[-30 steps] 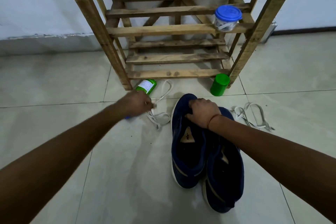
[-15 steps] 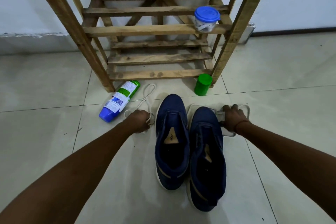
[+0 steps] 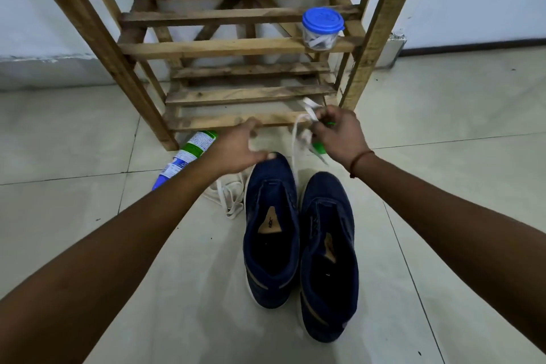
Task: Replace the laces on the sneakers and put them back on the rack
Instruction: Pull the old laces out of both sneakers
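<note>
right hand: gripped white lace above toes
left hand: loose, held nothing, by left toe
sneakers: on floor, near side of rack
writing: insole logo, bottle label were unreadable

Two laceless navy sneakers stand side by side, toes at 12 o'clock toward the wooden rack, a loose white lace heaped at their 9 o'clock, a second lace lifted above the toes.
</note>
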